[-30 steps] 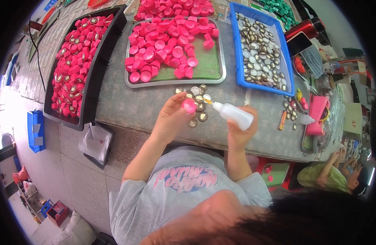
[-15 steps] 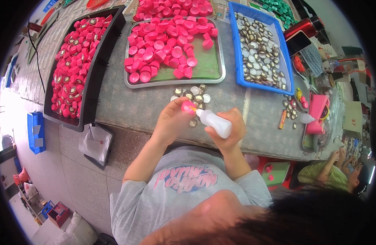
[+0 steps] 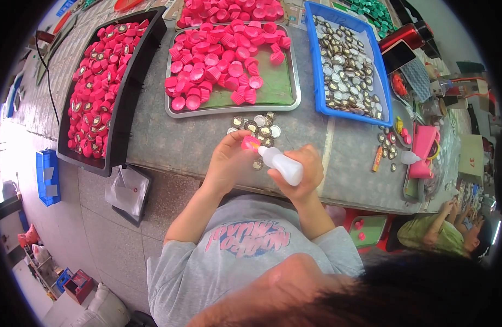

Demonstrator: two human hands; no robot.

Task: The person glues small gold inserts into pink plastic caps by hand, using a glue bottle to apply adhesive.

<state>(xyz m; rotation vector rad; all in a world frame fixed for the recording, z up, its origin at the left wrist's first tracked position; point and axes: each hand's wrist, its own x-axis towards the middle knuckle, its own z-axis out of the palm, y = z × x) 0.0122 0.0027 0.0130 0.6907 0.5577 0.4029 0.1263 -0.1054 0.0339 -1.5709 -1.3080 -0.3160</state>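
Between the fingertips of my left hand (image 3: 229, 161) is a small pink fluted cap (image 3: 249, 143). My right hand (image 3: 308, 171) grips a white squeeze bottle (image 3: 285, 166), tilted so that its orange-yellow tip meets or nearly meets the cap; exact contact is too small to tell. Just beyond and beneath the hands, several metal bottle caps (image 3: 260, 121), some white and some dark with a pale face, lie loose on the grey table. A metal tray (image 3: 234, 107) with a green base holds a heap of pink caps (image 3: 213, 60) past them.
At the left stands a long black bin (image 3: 123, 114) of pink caps with discs in them. A blue tray (image 3: 353, 117) of metal caps sits at the right. Farther right are a pink box (image 3: 423, 143), another white bottle (image 3: 409, 158) and a co-worker in a green top (image 3: 425, 231).
My right hand and the squeeze bottle have shifted slightly left and toward the pink cap. The left hand stays in nearly the same place, the cap turned a little.
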